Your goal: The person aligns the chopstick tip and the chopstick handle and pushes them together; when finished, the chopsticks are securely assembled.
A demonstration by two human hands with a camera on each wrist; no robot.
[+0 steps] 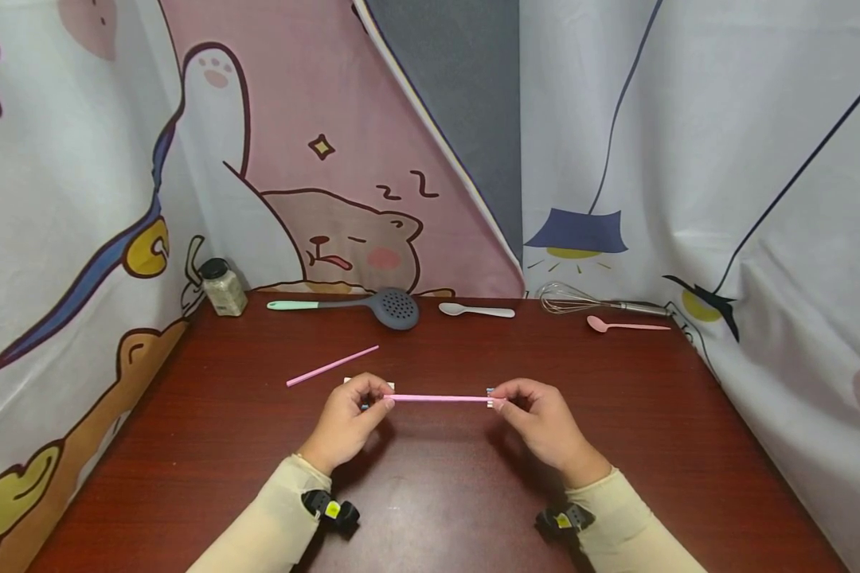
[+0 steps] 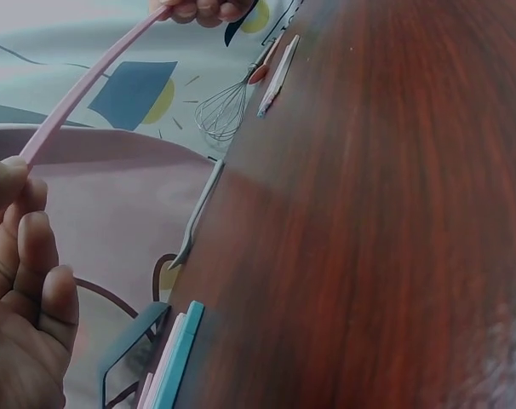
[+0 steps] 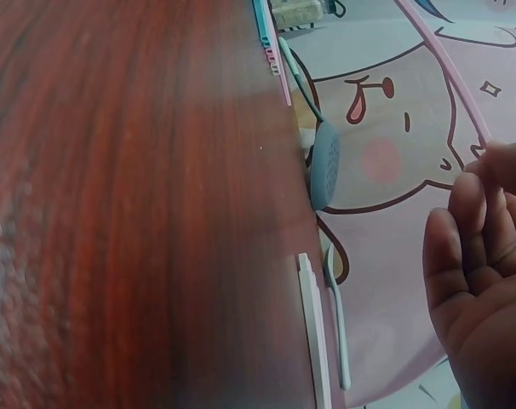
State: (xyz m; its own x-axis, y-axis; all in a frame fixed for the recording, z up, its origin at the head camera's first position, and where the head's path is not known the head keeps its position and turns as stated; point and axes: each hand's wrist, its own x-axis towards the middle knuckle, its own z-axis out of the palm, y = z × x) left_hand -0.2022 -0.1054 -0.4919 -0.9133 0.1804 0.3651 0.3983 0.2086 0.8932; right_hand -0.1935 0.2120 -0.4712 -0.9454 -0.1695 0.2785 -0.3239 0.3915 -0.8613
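Between my two hands a pink chopstick is held level above the table. My left hand pinches its left end between thumb and forefinger, and its other fingers are loosely curled in the left wrist view. At the opposite end, my right hand pinches the chopstick the same way. A second pink chopstick lies slanted on the table beyond my left hand. Teal and pink sticks lie under the left hand; whitish sticks lie under the right. The hands mostly hide both groups in the head view.
Along the table's back edge lie a grey slotted skimmer with a mint handle, a white spoon, a wire whisk and a pink spoon. A dark-lidded jar stands at the back left corner. Printed cloth surrounds the table.
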